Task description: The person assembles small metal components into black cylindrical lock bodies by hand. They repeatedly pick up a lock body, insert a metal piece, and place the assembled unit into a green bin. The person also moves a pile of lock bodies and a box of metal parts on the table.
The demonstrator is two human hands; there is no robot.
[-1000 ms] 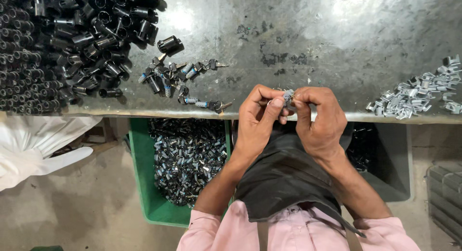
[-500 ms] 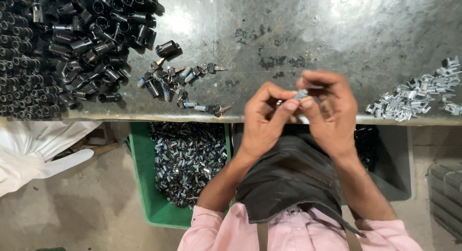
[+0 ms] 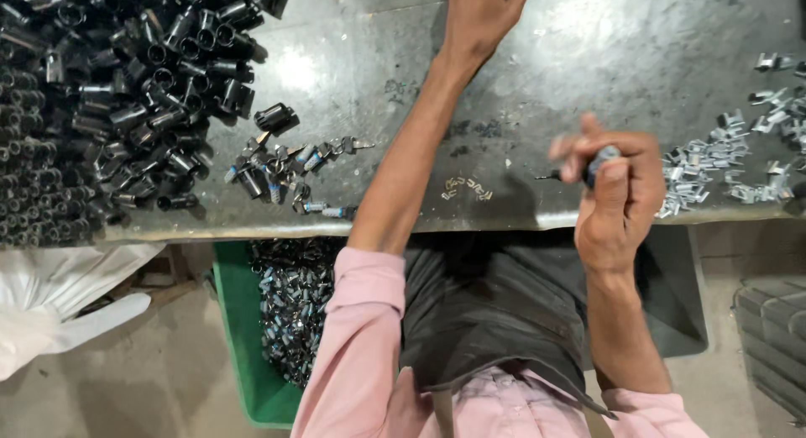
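Nearest the camera, below the counter's edge, a green bin (image 3: 243,337) sits on the floor, filled with small dark cylindrical pieces with bluish and silvery ends. A white sack (image 3: 59,312) lies to its left.

At the front edge of the counter (image 3: 520,60), the right hand (image 3: 617,199) is closed around a small assembled part (image 3: 600,161), a dark barrel with a thin metal pin sticking out to the left. Thumb and fingers wrap it firmly, just above the counter's lip. To handle it well, the grip should stay on the barrel so the pin stays free and unbent, and the part should be kept over the counter rather than over the gap.

To the right lies a scatter of bright stamped metal clips (image 3: 722,165), angular and shiny. Left of centre is a small cluster of loose pieces (image 3: 285,173), dark sleeves mixed with blue-tipped pins.

Further back, the left hand (image 3: 483,14) stretches across the grey, scuffed, faintly glossy surface to the top edge of the view; its fingers are cut off, so I cannot tell whether it holds anything. At far left, a big heap of black tubes (image 3: 109,94) fills the corner, hollow, smooth and probably plastic.
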